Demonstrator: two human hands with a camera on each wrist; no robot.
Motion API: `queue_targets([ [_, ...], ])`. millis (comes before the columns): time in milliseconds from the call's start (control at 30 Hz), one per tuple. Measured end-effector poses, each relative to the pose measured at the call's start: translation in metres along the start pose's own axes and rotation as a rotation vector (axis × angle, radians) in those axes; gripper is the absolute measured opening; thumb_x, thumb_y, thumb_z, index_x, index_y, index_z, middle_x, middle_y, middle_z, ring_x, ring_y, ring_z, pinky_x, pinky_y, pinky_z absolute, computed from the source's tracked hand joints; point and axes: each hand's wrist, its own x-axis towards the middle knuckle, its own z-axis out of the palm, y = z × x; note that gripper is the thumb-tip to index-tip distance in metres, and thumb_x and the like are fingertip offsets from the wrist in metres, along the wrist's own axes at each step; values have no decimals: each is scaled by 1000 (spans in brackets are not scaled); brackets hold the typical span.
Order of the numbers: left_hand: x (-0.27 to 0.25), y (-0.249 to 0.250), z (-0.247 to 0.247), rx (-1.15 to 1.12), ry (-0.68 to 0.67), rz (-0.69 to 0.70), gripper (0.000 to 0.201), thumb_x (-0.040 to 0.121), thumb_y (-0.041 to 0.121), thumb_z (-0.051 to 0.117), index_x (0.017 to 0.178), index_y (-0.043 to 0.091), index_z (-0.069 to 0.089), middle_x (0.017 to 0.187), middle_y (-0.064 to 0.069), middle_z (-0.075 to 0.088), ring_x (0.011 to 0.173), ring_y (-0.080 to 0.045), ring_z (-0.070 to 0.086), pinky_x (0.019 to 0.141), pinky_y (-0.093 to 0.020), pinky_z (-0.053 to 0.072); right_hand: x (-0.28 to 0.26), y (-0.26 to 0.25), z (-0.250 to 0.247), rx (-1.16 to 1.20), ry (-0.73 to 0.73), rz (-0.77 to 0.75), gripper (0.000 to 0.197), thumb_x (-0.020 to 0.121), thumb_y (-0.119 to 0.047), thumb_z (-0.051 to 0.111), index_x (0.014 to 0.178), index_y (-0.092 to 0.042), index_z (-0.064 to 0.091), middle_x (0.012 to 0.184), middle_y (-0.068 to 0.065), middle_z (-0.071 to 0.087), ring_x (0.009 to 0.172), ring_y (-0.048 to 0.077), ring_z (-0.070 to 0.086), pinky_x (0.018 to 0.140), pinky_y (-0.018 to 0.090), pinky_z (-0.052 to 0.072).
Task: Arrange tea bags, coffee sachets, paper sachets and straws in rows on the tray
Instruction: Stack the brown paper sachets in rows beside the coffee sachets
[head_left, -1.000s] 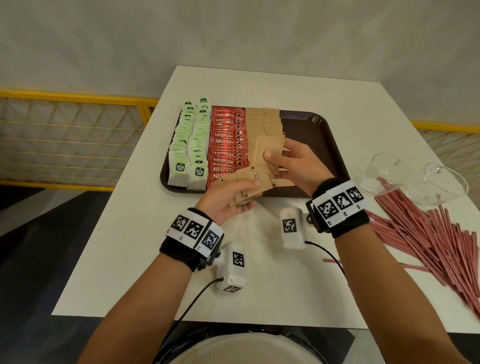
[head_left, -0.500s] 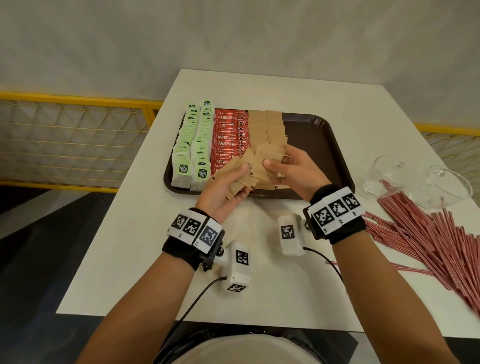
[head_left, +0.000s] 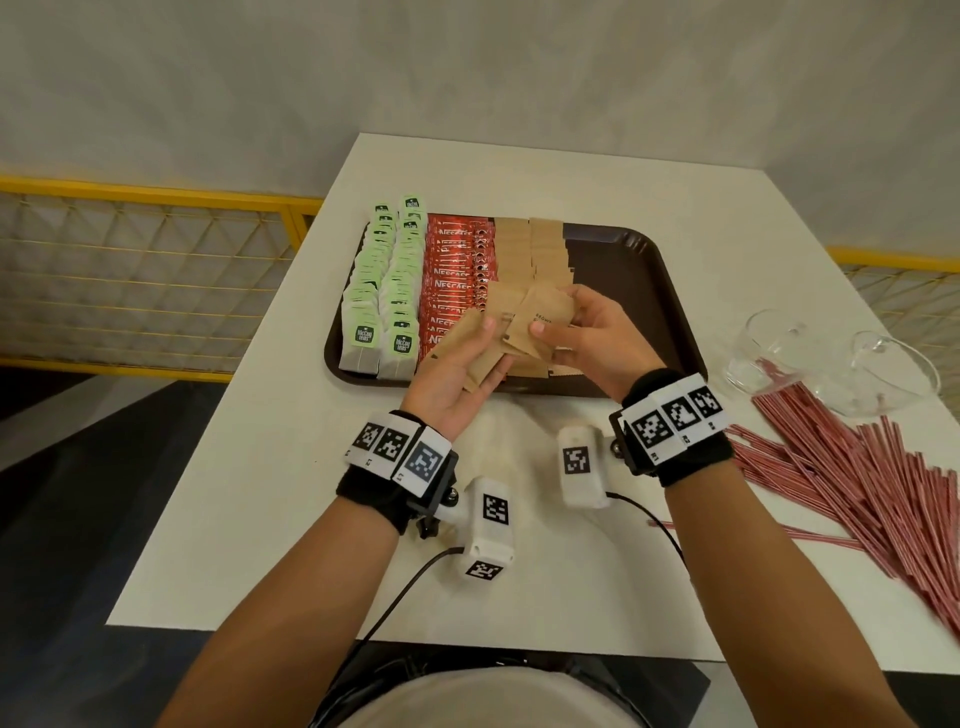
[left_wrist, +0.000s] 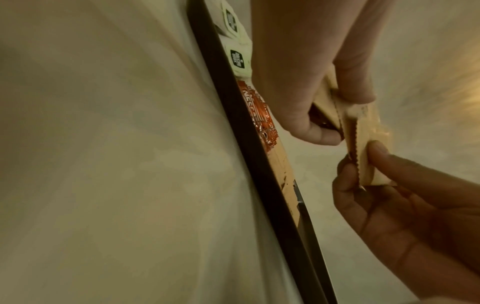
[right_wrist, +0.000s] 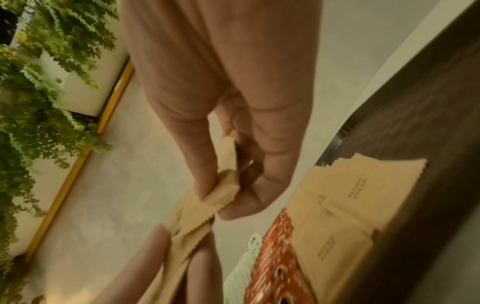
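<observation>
A dark brown tray (head_left: 660, 291) holds green tea bags (head_left: 382, 291) at the left, red coffee sachets (head_left: 449, 280) beside them, then brown paper sachets (head_left: 535, 249). Over the tray's near edge my left hand (head_left: 462, 358) grips a fanned bundle of brown paper sachets (head_left: 480, 345), thumb on top. My right hand (head_left: 576, 332) pinches a brown sachet (head_left: 540, 322) drawn from that bundle; the right wrist view shows this sachet (right_wrist: 223, 189) between thumb and fingers. Red straws (head_left: 883, 483) lie in a heap on the table at the right.
The white table (head_left: 291, 467) has edges near on the left and front. Two clear glass bowls (head_left: 878, 374) stand at the right beside the straws. The tray's right part is bare. A yellow railing (head_left: 156, 192) runs behind on the left.
Both hands have moved forward from the table's near side to over the tray's near edge. The right hand keeps pulling one sachet off the left hand's bundle.
</observation>
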Motion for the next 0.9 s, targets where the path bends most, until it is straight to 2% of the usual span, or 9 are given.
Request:
queue_targets([
  [100,1,4,-4,-38,59,28,13,91,14,57,104,15,57,95,-4,65,89,-13,62,73,-25,56,11,-4,-20,-81,106,103,25,84,5,62,102,-12,56,109,8,62,103,25,62,79,37,56],
  [200,3,8,-7,-64,111,44,8,92,13,56,100,14,58,91,-4,62,85,-13,61,69,-25,56,19,-1,-29,-272,145,273,58,81,2,67,134,-3,43,122,11,57,107,25,60,83,40,55],
  [300,3,8,-7,-60,129,24,10,93,10,55,101,13,58,92,-5,62,85,-13,61,65,-24,57,22,2,-21,-468,145,346,65,81,1,68,138,-4,38,112,7,55,105,26,59,84,38,53],
  [367,3,6,-6,-63,131,2,17,93,4,52,109,10,56,95,-7,62,86,-16,61,63,-25,57,24,3,-15,-606,149,360,61,80,-3,70,134,-4,43,107,12,56,106,32,61,89,43,53],
  [500,2,6,-6,-67,130,-12,32,93,-4,47,123,6,48,101,-11,59,91,-21,60,75,-30,53,26,5,-9,-813,147,371,61,79,-11,74,132,-6,45,98,10,57,91,29,66,88,40,53],
  [567,1,8,-6,-68,126,-17,21,94,-4,45,113,5,50,100,-12,58,90,-22,58,79,-31,51,27,6,-12,-800,147,362,64,78,-11,74,134,-8,44,102,9,58,94,30,66,87,40,54],
  [667,-1,10,-4,-120,127,-29,16,94,-4,42,103,5,50,101,-15,56,93,-26,57,78,-34,52,26,1,-25,-642,178,313,53,84,-7,67,132,-10,47,122,12,56,103,29,62,87,43,54],
  [800,1,8,-2,-56,96,-14,31,94,-7,40,123,5,44,103,-14,58,98,-27,58,86,-37,49,20,-13,-47,-597,258,249,35,87,-7,63,121,-13,55,114,8,56,102,24,59,80,36,55],
  [900,1,5,-1,17,71,-9,45,93,-9,43,136,3,40,122,-16,57,102,-24,58,87,-33,50,22,-7,-56,-643,224,328,35,84,-7,66,116,-15,55,112,10,58,100,29,61,86,42,54],
])
